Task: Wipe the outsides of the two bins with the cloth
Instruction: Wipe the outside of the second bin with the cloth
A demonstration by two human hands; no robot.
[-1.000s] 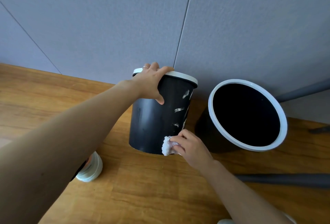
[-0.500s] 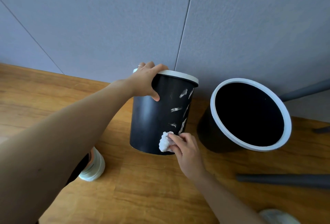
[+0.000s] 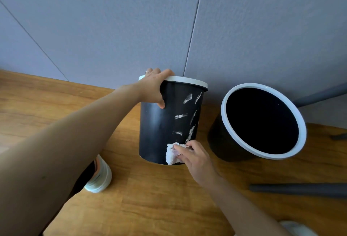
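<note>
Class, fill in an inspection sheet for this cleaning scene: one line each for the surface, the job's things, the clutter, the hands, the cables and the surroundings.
Surface: wooden floor, bare grain.
Job's things: left bin, black with white rim, white smears on its side; right bin beside it, mouth tipped toward the camera; white cloth against the left bin's base.
Clutter: grey bar lying on the floor.
Hands: left hand grips the left bin's rim; right hand presses the cloth to it.
Cables: nothing seen.
Surroundings: grey panelled wall; white shoe.
</note>
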